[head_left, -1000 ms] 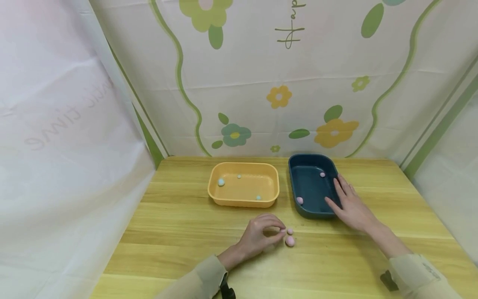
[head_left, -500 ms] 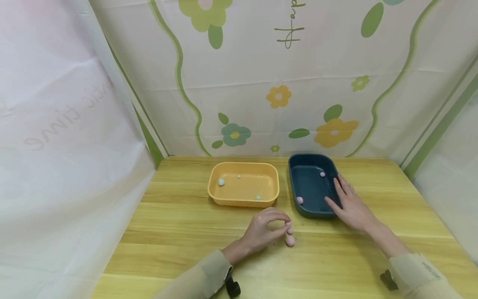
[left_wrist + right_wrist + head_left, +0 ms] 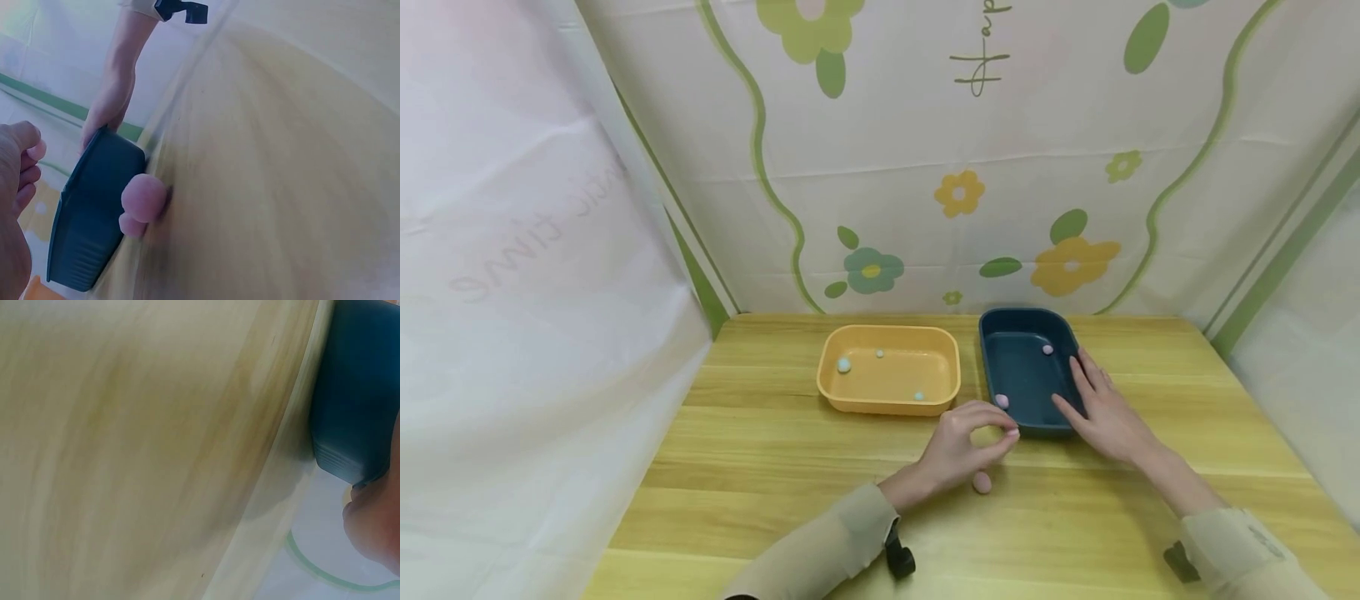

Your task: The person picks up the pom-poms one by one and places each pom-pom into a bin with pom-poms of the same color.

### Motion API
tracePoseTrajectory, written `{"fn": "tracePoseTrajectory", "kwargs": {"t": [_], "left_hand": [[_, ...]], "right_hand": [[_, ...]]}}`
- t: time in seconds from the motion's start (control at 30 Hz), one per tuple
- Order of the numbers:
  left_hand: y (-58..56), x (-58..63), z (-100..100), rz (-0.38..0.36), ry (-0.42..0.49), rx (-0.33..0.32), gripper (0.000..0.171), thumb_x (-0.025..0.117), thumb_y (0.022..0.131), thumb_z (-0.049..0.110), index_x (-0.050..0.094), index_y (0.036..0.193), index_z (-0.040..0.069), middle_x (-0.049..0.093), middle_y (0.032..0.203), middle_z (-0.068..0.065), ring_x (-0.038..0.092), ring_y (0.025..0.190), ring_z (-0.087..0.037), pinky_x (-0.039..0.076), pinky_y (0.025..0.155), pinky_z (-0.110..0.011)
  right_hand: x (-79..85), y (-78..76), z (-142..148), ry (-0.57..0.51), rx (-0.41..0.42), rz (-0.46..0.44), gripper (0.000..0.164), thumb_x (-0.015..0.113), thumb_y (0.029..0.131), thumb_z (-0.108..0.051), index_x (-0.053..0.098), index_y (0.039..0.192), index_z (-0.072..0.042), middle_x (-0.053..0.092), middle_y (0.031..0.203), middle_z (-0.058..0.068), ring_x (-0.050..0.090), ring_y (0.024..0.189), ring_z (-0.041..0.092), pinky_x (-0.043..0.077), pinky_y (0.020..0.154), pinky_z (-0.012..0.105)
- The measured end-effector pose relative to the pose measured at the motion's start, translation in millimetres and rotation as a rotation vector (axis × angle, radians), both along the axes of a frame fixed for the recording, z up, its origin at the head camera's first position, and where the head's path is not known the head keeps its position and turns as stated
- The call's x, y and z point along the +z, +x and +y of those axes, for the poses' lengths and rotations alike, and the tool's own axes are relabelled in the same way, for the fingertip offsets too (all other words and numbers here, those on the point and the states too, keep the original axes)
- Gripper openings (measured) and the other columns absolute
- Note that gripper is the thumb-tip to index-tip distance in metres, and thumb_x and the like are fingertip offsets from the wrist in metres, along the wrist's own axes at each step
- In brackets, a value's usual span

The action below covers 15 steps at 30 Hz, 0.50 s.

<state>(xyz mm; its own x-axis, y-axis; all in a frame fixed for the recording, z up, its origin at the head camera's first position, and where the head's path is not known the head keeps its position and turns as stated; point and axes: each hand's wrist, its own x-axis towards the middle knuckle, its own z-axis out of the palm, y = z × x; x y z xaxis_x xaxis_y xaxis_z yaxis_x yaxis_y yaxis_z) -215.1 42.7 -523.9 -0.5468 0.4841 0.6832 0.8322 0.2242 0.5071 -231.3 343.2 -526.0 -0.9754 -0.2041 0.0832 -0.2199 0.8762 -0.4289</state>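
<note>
"What's changed?"
"The left hand point(image 3: 964, 446) has brought its pinched ball point(image 3: 1013, 432) to the near edge of the navy tray point(image 3: 1028, 375), so two pink balls point(image 3: 144, 197) remain on the counter point(image 3: 737, 483)."
"Its look?"
"Small, pink, roundish, mostly hidden in the pinch. The right hand point(image 3: 1108, 421), fingers spread, rests on the tray's rim."

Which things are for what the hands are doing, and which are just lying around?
For the job, it seems:
left hand, pinching a small pink ball
dark blue tray
right hand, touching the tray's rim
two loose pink balls on the table

Lying about, maybe for sorting:
yellow tray, untouched
three pale blue balls inside it
</note>
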Motion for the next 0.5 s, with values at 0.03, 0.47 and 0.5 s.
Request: {"fn": "tracePoseTrajectory", "kwargs": {"t": [0.03, 0.47, 0.5], "left_hand": [[-1.0, 1.2, 1.3, -0.005, 0.000, 0.003, 0.008, 0.085, 0.097, 0.012, 0.084, 0.104, 0.009, 0.085, 0.103, -0.002, 0.079, 0.108, -0.013, 0.055, 0.110, -0.016], [-15.0, 10.2, 16.0, -0.013, -0.010, 0.025, 0.009, 0.084, 0.099, 0.016, 0.084, 0.106, 0.010, 0.084, 0.108, -0.001, 0.077, 0.108, -0.011, 0.055, 0.105, -0.011], [-16.0, 11.1, 17.5, -0.025, -0.010, 0.026, 0.009, 0.084, 0.099, 0.016, 0.084, 0.106, 0.010, 0.084, 0.108, -0.002, 0.077, 0.107, -0.012, 0.056, 0.103, -0.012]], "right_hand": [[-0.3, -0.1, 0.0, -0.001, 0.001, 0.006, 0.091, 0.054, 0.114, -0.047, 0.010, 0.173, 0.006, 0.001, 0.183, 0.031, 0.016, 0.162, 0.066, 0.020, 0.130, 0.079], [-0.3, -0.5, 0.6, 0.000, 0.009, -0.001, 0.090, 0.054, 0.115, -0.046, 0.010, 0.173, 0.007, -0.001, 0.183, 0.031, 0.015, 0.163, 0.065, 0.020, 0.130, 0.079], [-1.2, -0.6, 1.3, -0.002, 0.008, 0.003, 0.090, 0.054, 0.115, -0.046, 0.010, 0.173, 0.007, -0.001, 0.183, 0.031, 0.015, 0.163, 0.065, 0.020, 0.130, 0.079]]}}
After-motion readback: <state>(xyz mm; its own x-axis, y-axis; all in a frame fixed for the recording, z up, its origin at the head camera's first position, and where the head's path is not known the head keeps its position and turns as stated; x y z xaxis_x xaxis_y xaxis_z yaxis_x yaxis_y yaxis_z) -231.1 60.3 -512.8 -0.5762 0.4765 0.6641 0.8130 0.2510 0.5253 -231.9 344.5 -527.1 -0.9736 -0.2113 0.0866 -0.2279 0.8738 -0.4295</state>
